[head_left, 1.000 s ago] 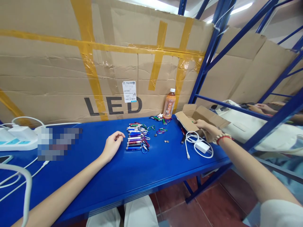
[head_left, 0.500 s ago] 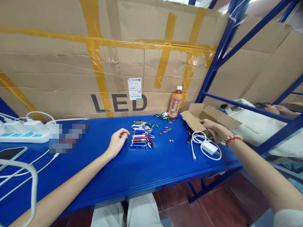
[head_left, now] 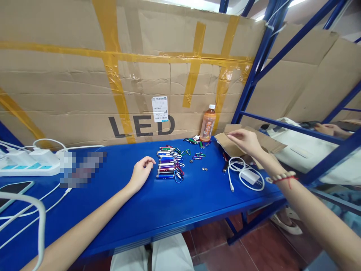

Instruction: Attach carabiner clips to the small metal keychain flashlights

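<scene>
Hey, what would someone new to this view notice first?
Probably the big cardboard sheet marked LED, crossed by yellow tape, behind the blue table. Next, the row of metallic penlights mid-table, just right of the left hand. Then the orange drink bottle at the back, left of the open cardboard box.

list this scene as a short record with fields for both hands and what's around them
left hand: rests on the table, curled, beside the row of tubes
right hand: hovers at the open box; whether it holds anything is unclear
in front of box: charger, white cable
at back: cardboard sheet printed LED; orange bottle
at left: power strip, phone
</scene>
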